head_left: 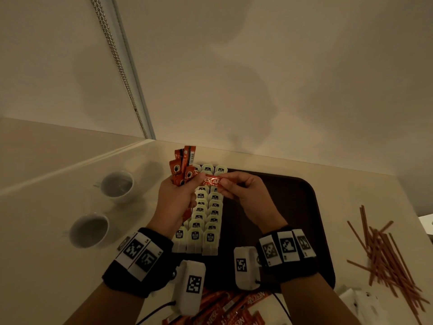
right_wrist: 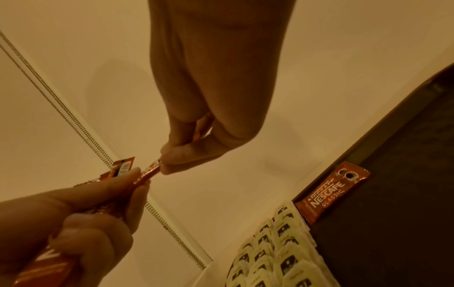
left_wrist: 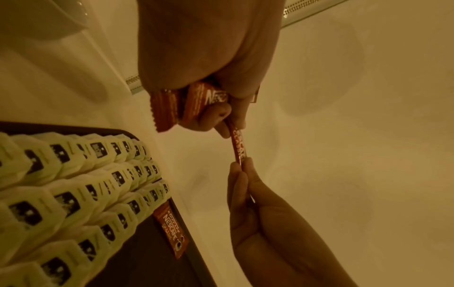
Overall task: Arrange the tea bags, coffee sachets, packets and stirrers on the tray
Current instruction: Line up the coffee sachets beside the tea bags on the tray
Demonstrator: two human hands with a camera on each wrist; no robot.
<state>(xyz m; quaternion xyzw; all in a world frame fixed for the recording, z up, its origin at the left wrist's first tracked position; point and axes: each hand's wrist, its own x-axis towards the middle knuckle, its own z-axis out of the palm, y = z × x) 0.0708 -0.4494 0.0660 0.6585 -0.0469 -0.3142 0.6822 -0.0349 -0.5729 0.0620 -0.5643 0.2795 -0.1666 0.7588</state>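
Note:
My left hand (head_left: 193, 185) grips a bunch of red coffee sachets (head_left: 184, 166) upright above the far left corner of the dark tray (head_left: 293, 207). One red sachet (head_left: 210, 180) lies crosswise between both hands. My right hand (head_left: 223, 185) pinches its right end between thumb and fingers, and its left end is still in the left hand's fingers (left_wrist: 221, 116). Below the hands, pale green tea bags (head_left: 206, 221) fill the tray's left side in three overlapping rows. A single sachet (right_wrist: 331, 192) lies flat on the tray by the far end of the rows.
Two white cups (head_left: 117, 186) (head_left: 89, 229) stand on the counter left of the tray. Several brown stirrers (head_left: 386, 254) lie loose on the right. More red sachets (head_left: 222, 310) lie at the near edge, white packets (head_left: 358, 303) at the near right. A wall stands behind the tray.

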